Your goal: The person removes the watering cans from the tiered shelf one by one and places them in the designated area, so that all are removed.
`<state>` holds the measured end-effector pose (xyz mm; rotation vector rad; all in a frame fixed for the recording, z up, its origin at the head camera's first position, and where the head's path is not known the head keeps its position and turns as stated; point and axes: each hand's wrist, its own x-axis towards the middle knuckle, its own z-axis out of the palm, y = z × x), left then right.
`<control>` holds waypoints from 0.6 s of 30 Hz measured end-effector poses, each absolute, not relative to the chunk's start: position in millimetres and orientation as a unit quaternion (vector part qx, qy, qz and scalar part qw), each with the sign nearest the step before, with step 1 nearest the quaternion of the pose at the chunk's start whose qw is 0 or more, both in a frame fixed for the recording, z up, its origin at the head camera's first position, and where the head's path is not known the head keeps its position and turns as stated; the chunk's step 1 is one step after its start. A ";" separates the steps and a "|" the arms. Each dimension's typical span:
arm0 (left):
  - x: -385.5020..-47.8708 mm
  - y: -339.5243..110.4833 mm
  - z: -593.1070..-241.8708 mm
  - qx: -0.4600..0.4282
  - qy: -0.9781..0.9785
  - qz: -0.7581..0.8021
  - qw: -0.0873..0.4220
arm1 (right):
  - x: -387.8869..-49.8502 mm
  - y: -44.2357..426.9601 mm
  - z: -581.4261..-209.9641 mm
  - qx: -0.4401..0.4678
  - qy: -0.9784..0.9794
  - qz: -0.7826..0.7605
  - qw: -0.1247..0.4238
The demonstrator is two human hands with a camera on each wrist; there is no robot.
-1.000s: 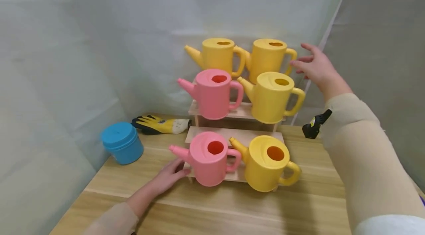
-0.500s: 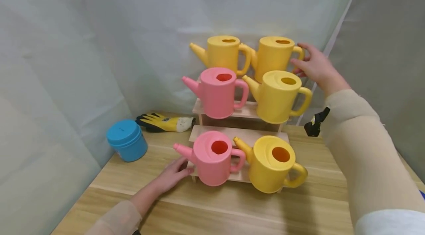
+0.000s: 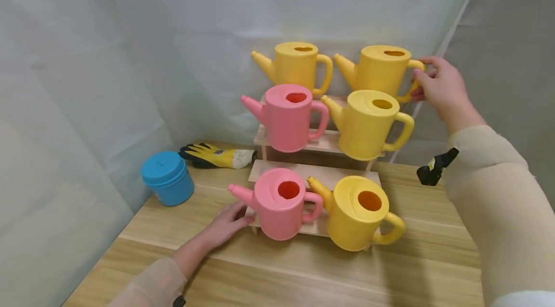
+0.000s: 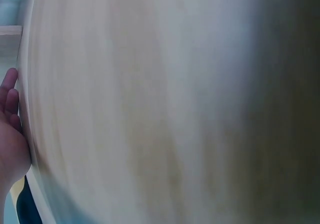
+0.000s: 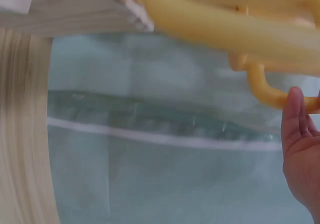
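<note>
My right hand [image 3: 444,83] grips the handle of a yellow watering can [image 3: 383,71] at the top right of a tiered wooden stand [image 3: 312,170]. In the right wrist view, the fingers [image 5: 294,111] are at that yellow handle. My left hand [image 3: 225,225] holds the stand's lower left corner, thumb at the front edge, beside a pink watering can [image 3: 277,210]. Another yellow can [image 3: 297,66] stands at the top left. The middle tier bears a pink can [image 3: 287,121] and a paler yellow can [image 3: 366,126]. A yellow can [image 3: 355,215] sits at the bottom right.
A blue lidded tub [image 3: 168,179] and a yellow and black work glove [image 3: 217,156] lie left of the stand on the wooden table [image 3: 277,278]. White cloth [image 3: 195,18] hangs behind and at the left; grey cloth [image 3: 516,46] hangs at the right.
My right hand has reached the top right can's handle and taken hold. That can has shifted right, away from its neighbour. My left hand stays at the stand's corner.
</note>
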<state>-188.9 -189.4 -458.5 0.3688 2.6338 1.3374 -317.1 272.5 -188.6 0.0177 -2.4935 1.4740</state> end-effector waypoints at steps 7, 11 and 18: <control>-189.5 -190.1 -460.3 0.123 0.886 0.440 0.079 | -304.7 297.8 -196.5 -0.023 -0.824 0.546 0.148; -190.9 -191.0 -461.3 0.119 0.889 0.434 0.079 | -296.0 311.3 -201.8 -0.029 -0.808 0.567 0.158; -192.3 -194.0 -461.1 0.109 0.897 0.421 0.077 | -285.9 327.6 -212.4 -0.031 -0.808 0.563 0.170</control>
